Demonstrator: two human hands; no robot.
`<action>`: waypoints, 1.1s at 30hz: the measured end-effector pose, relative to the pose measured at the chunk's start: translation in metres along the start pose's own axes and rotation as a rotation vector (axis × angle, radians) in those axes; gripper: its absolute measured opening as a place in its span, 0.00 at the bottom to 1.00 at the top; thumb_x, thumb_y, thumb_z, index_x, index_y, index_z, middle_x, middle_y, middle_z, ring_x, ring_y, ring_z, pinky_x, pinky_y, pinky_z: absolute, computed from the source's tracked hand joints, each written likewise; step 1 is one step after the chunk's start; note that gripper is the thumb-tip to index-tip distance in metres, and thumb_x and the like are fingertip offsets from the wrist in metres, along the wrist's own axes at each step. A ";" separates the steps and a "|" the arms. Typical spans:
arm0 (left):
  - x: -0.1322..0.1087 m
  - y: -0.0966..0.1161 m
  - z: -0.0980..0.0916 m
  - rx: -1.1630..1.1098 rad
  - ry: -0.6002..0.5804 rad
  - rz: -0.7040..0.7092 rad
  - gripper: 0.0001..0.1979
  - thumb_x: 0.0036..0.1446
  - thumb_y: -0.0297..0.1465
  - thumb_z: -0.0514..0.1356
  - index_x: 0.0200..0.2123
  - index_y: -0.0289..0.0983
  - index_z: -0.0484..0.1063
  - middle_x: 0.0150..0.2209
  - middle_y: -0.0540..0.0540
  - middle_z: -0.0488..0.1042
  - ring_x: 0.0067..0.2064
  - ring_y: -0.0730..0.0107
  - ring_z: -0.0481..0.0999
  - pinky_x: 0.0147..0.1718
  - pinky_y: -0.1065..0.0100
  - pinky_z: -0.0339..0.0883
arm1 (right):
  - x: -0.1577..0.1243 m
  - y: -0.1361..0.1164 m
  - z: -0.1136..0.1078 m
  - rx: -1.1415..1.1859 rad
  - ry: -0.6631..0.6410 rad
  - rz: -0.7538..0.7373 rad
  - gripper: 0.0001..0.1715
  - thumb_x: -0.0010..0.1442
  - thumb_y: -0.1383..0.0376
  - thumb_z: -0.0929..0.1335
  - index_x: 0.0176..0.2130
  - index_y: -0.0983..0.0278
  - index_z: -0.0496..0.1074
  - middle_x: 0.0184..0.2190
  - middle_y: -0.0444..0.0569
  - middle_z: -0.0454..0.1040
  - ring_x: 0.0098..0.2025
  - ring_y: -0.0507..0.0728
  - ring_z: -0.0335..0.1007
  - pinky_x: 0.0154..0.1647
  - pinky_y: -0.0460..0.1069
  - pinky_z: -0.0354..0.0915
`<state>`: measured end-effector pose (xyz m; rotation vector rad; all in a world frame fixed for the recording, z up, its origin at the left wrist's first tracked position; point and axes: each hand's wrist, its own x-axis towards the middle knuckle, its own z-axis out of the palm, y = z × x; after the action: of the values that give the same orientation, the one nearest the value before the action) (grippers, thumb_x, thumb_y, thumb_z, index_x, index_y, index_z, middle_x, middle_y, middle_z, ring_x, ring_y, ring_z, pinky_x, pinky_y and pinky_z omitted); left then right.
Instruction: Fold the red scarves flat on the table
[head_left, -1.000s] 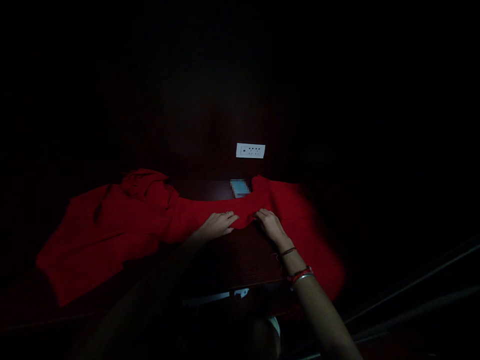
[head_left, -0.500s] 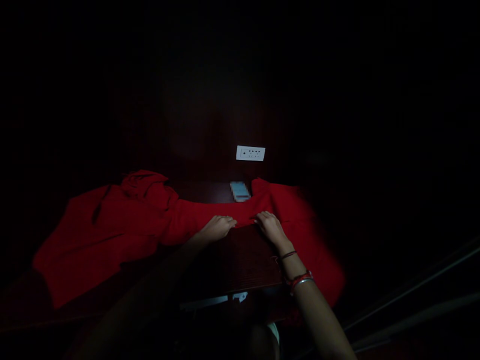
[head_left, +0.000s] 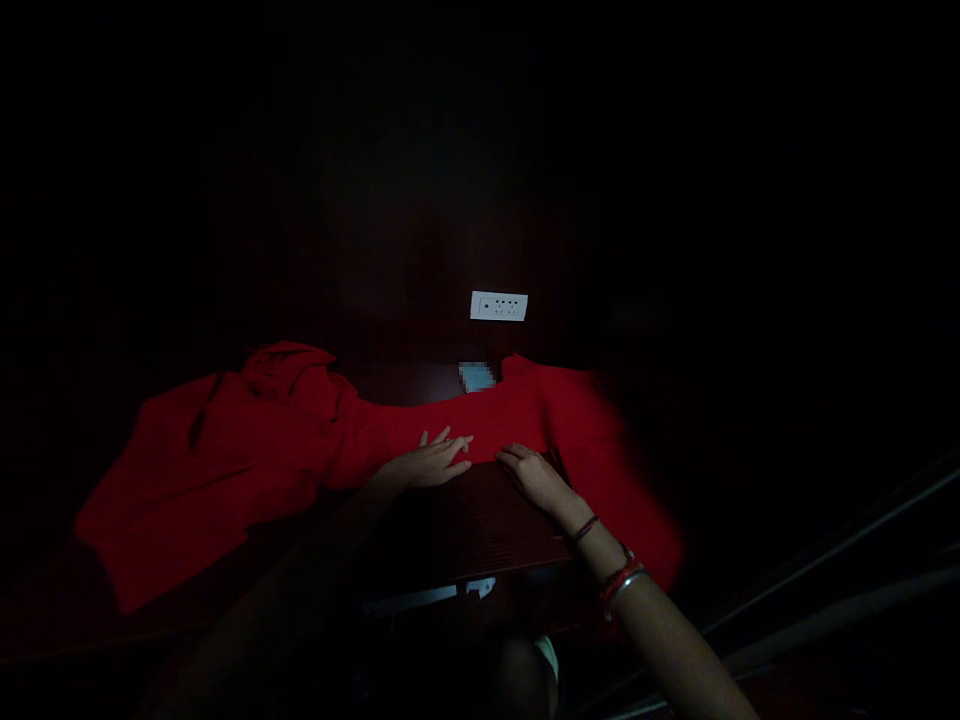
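A red garment (head_left: 202, 480) is spread across a dark wooden table (head_left: 465, 520), bunched at the left and narrowing to a flat strip in the middle. On the near edge of that strip lies my left hand (head_left: 431, 463), open, its fingers spread over the cloth. My right hand (head_left: 529, 472) rests at the same edge a little to the right, fingers stretched out together and tips touching the cloth. Bracelets circle the right wrist. To the right of this hand the garment widens and fades into shadow. What kind of garment it is I cannot tell.
Just beyond the cloth lies a blurred, light-blue flat object (head_left: 477, 377). A white power socket (head_left: 499, 306) is set in the dark panel behind it. Below the table's front edge a pale metal strip (head_left: 416, 603) shows. Deep shadow covers the surroundings.
The fingers of my left hand have gone from pinched on the cloth's edge to spread flat. My right hand has slid slightly nearer and its fingers have straightened. The strip's far edge covers more of the blue object.
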<state>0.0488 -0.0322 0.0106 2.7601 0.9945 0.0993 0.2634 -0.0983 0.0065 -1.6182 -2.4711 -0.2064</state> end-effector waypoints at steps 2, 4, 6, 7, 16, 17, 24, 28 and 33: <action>-0.001 -0.002 0.001 -0.024 -0.053 -0.047 0.25 0.57 0.45 0.35 0.57 0.48 0.41 0.60 0.51 0.44 0.59 0.51 0.35 0.49 0.41 0.36 | -0.005 0.000 0.006 0.038 0.000 0.034 0.21 0.61 0.65 0.53 0.51 0.62 0.61 0.51 0.51 0.61 0.52 0.56 0.55 0.51 0.52 0.52; -0.001 -0.003 0.003 -0.006 -0.059 -0.076 0.24 0.58 0.43 0.34 0.57 0.50 0.38 0.60 0.52 0.39 0.59 0.49 0.32 0.48 0.38 0.34 | -0.009 0.000 0.007 0.063 -0.004 0.063 0.21 0.61 0.64 0.53 0.52 0.62 0.59 0.53 0.50 0.59 0.54 0.57 0.52 0.52 0.53 0.50; 0.001 -0.003 0.005 0.041 -0.040 -0.094 0.23 0.58 0.41 0.33 0.57 0.50 0.39 0.61 0.53 0.35 0.59 0.49 0.31 0.47 0.37 0.34 | -0.008 -0.002 0.004 0.078 -0.015 0.063 0.22 0.61 0.63 0.53 0.52 0.62 0.60 0.52 0.51 0.60 0.53 0.56 0.53 0.53 0.53 0.50; 0.002 -0.003 0.006 0.064 -0.036 -0.099 0.23 0.58 0.40 0.33 0.57 0.50 0.39 0.61 0.53 0.35 0.59 0.50 0.32 0.47 0.37 0.33 | -0.006 -0.003 0.000 0.082 -0.019 0.060 0.22 0.61 0.62 0.52 0.52 0.62 0.60 0.52 0.51 0.61 0.53 0.56 0.53 0.53 0.53 0.50; 0.003 -0.013 0.001 0.091 -0.143 -0.116 0.25 0.57 0.40 0.37 0.58 0.44 0.38 0.60 0.49 0.36 0.59 0.54 0.34 0.51 0.43 0.34 | 0.021 -0.014 -0.002 0.126 -0.313 0.164 0.34 0.56 0.46 0.45 0.59 0.55 0.40 0.60 0.46 0.36 0.60 0.61 0.27 0.54 0.64 0.33; 0.001 -0.014 0.000 0.074 -0.149 -0.157 0.26 0.57 0.41 0.37 0.58 0.44 0.38 0.60 0.49 0.36 0.59 0.54 0.34 0.51 0.44 0.35 | 0.021 -0.013 0.000 0.125 -0.336 0.175 0.34 0.56 0.46 0.44 0.59 0.55 0.39 0.61 0.45 0.34 0.60 0.61 0.26 0.55 0.63 0.32; -0.007 -0.012 0.000 0.075 -0.062 -0.358 0.24 0.57 0.39 0.36 0.58 0.47 0.39 0.60 0.49 0.36 0.59 0.49 0.35 0.49 0.40 0.35 | 0.027 -0.022 -0.007 0.103 -0.292 0.210 0.36 0.56 0.46 0.45 0.59 0.58 0.39 0.60 0.49 0.35 0.60 0.62 0.25 0.54 0.64 0.32; -0.006 -0.013 0.002 0.083 -0.038 -0.420 0.28 0.55 0.44 0.40 0.58 0.45 0.40 0.60 0.46 0.35 0.59 0.46 0.34 0.48 0.38 0.34 | 0.044 -0.034 -0.007 0.061 -0.147 0.083 0.32 0.58 0.49 0.46 0.59 0.56 0.38 0.61 0.45 0.35 0.60 0.61 0.23 0.54 0.65 0.31; -0.006 -0.021 0.004 0.049 -0.057 -0.478 0.33 0.51 0.50 0.39 0.58 0.45 0.38 0.60 0.47 0.34 0.58 0.43 0.31 0.48 0.38 0.32 | 0.055 -0.012 -0.002 -0.062 -0.260 0.088 0.31 0.58 0.50 0.47 0.58 0.58 0.45 0.59 0.47 0.43 0.60 0.63 0.30 0.53 0.68 0.29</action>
<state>0.0317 -0.0207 0.0026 2.4669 1.6206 -0.0774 0.2308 -0.0550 0.0208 -1.8832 -2.5941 -0.0641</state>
